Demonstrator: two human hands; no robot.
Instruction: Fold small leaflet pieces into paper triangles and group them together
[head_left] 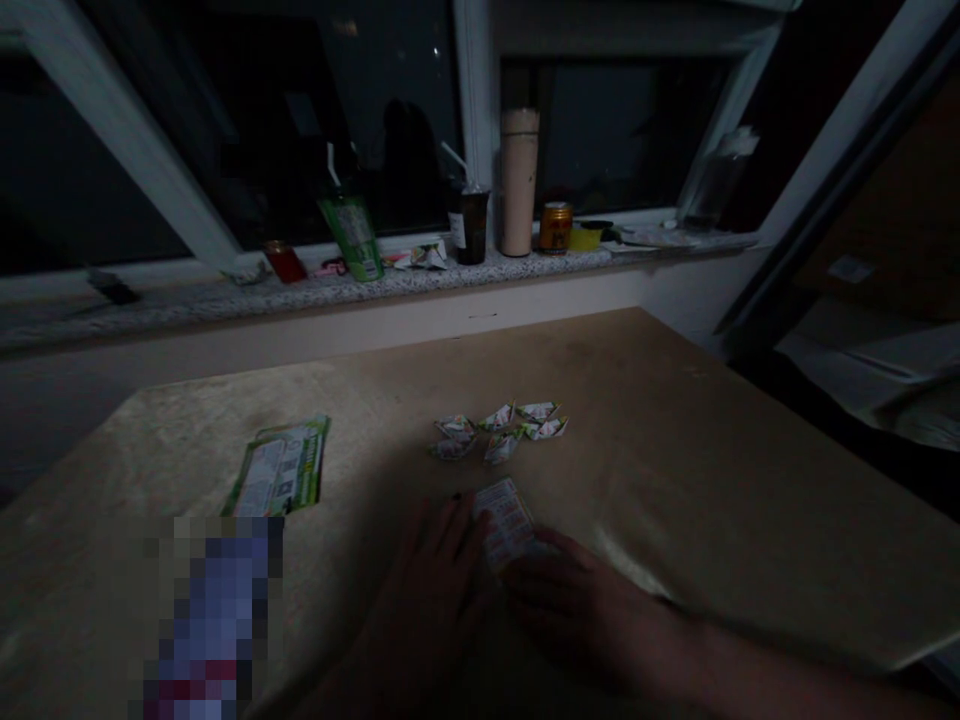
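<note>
A small printed sheet of paper [504, 515] lies on the table [637, 450] between my hands. My left hand [439, 560] rests flat with fingers stretched out, its fingertips at the sheet's left edge. Across the lower right part of the paper lies my right hand [570, 595], its fingers extended leftward and covering that end. Just beyond are several small folded paper boats [500, 420], grouped in two rows. The light is dim, so finger detail is hard to make out.
Green printed leaflets [281, 465] lie at left, near a blurred-out bluish item [225, 600]. Along the windowsill [420, 280] stand a green bottle [356, 235], a dark drink cup [471, 225], a pale tumbler [519, 185] and a golden can [556, 228].
</note>
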